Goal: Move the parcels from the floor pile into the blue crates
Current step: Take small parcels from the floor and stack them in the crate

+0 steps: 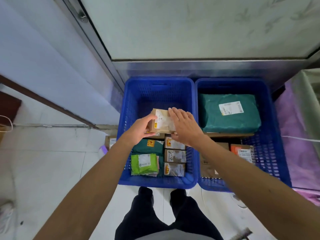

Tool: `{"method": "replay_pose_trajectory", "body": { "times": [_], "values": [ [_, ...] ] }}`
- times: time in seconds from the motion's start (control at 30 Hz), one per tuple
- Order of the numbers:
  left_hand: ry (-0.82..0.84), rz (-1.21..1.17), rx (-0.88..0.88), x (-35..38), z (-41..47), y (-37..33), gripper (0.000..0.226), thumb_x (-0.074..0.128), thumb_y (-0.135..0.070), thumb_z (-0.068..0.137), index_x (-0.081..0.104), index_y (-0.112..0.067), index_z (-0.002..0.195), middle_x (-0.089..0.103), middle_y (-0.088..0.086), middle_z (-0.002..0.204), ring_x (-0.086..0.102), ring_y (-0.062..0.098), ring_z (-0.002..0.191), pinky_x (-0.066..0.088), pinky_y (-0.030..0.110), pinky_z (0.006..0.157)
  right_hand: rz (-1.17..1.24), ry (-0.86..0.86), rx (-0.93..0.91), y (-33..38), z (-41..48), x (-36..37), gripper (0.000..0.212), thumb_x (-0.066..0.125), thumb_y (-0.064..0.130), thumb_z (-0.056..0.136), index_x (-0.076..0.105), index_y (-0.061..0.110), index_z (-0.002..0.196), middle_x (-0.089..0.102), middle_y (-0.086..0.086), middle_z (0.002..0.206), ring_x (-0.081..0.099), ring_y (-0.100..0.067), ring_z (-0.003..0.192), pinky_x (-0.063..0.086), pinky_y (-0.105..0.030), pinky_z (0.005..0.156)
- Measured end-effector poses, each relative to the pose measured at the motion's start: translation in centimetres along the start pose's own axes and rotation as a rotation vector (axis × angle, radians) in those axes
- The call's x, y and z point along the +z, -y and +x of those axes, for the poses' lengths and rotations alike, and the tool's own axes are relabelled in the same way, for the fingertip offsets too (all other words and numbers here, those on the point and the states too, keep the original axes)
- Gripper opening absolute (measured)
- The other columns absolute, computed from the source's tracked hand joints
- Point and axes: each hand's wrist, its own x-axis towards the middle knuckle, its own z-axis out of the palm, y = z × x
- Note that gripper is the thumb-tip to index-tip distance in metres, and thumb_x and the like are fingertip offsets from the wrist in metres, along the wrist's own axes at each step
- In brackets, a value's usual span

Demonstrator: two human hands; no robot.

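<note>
Two blue crates stand side by side on the floor, the left crate (156,183) and the right crate (270,129). Above the left crate I hold a small brown cardboard parcel (161,122) with a white label. My left hand (141,129) grips its left edge, and my right hand (186,127) lies flat on its right side with the fingers spread. Under it the left crate holds a lime green bag (143,163), a dark green bag (149,147) and three small brown boxes (174,155). The right crate holds a large teal bag (228,113) and an orange parcel (241,150).
A metal-framed glass door (190,32) stands right behind the crates. Purple fabric (297,144) lies to the right of them. A brown box (110,142) sits on the white tiled floor just left of the left crate. My legs stand in front of the crates.
</note>
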Motion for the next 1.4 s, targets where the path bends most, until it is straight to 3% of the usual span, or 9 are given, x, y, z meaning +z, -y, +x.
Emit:
{"method": "replay_pose_trajectory", "body": {
  "times": [0.2, 0.3, 0.47, 0.73, 0.93, 1.03, 1.2, 1.4],
  "values": [
    [-0.048, 0.015, -0.066, 0.7, 4.8, 0.9, 0.021, 0.064, -0.03, 0.091, 0.068, -0.018, 0.107, 0.07, 0.009, 0.114, 0.069, 0.027, 0.106, 0.06, 0.035, 0.083, -0.032, 0.081, -0.057, -2.2, 3.6, 3.3, 0.109, 0.073, 0.048, 0.08, 0.006, 0.014, 0.159, 0.033, -0.013, 0.154, 0.038, -0.032, 0.138, 0.038, -0.048, 0.111],
    [-0.12, 0.094, -0.073, 0.9, 8.7, 2.3, 0.022, 0.061, -0.028, 0.095, 0.065, -0.016, 0.113, 0.067, 0.004, 0.109, 0.067, 0.021, 0.101, 0.059, 0.034, 0.085, -0.096, 0.122, -0.053, -3.1, 5.8, 6.0, 0.11, 0.076, 0.045, 0.078, 0.006, 0.02, 0.159, 0.042, -0.011, 0.142, 0.047, -0.032, 0.124, 0.044, -0.048, 0.102],
    [-0.132, 0.221, -0.084, 1.2, 14.7, 5.8, 0.039, 0.057, -0.029, 0.099, 0.054, -0.022, 0.137, 0.061, 0.001, 0.125, 0.059, 0.019, 0.113, 0.053, 0.038, 0.098, -0.229, 0.207, -0.018, -4.2, 9.1, 10.4, 0.098, 0.071, 0.026, 0.082, 0.01, 0.023, 0.159, 0.038, -0.014, 0.147, 0.041, -0.034, 0.13, 0.035, -0.049, 0.11],
    [-0.066, 0.275, -0.105, 1.9, 22.2, 9.9, 0.033, 0.053, -0.023, 0.1, 0.06, -0.02, 0.132, 0.062, 0.001, 0.13, 0.057, 0.018, 0.118, 0.052, 0.036, 0.096, -0.342, 0.31, 0.048, -5.8, 13.3, 17.0, 0.098, 0.072, 0.022, 0.085, 0.008, 0.018, 0.159, 0.032, -0.017, 0.151, 0.035, -0.036, 0.137, 0.032, -0.049, 0.113],
    [-0.063, 0.39, -0.033, 2.3, 27.5, 12.2, 0.024, 0.055, -0.02, 0.097, 0.065, -0.019, 0.12, 0.061, -0.002, 0.112, 0.056, 0.019, 0.107, 0.045, 0.042, 0.105, -0.405, 0.344, 0.08, -6.6, 16.0, 21.7, 0.092, 0.068, 0.02, 0.088, 0.009, 0.015, 0.159, 0.031, -0.018, 0.152, 0.033, -0.037, 0.138, 0.031, -0.047, 0.111],
    [-0.047, 0.527, 0.009, 1.8, 29.4, 13.7, 0.022, 0.051, -0.021, 0.095, 0.07, -0.014, 0.104, 0.068, 0.005, 0.104, 0.062, 0.025, 0.099, 0.049, 0.04, 0.092, -0.415, 0.37, 0.075, -6.7, 17.1, 23.5, 0.083, 0.062, 0.02, 0.092, 0.012, 0.015, 0.158, 0.032, -0.017, 0.151, 0.035, -0.035, 0.137, 0.033, -0.047, 0.109],
    [0.001, 0.69, 0.036, 1.3, 31.1, 15.8, 0.023, 0.047, -0.018, 0.096, 0.069, -0.011, 0.095, 0.067, 0.009, 0.095, 0.059, 0.022, 0.084, 0.043, 0.032, 0.071, -0.435, 0.416, 0.083, -6.7, 18.1, 26.1, 0.077, 0.056, 0.021, 0.096, 0.012, 0.016, 0.159, 0.031, -0.015, 0.152, 0.034, -0.035, 0.138, 0.033, -0.046, 0.109],
    [-0.068, 0.8, 0.045, 1.3, 32.6, 17.2, 0.028, 0.049, -0.021, 0.096, 0.057, -0.016, 0.071, 0.06, 0.007, 0.078, 0.057, 0.027, 0.077, 0.039, 0.03, 0.063, -0.474, 0.424, 0.063, -6.5, 19.1, 27.3, 0.07, 0.055, 0.022, 0.098, 0.018, 0.009, 0.155, 0.032, -0.017, 0.152, 0.035, -0.033, 0.137, 0.036, -0.044, 0.105]
  ]
}}
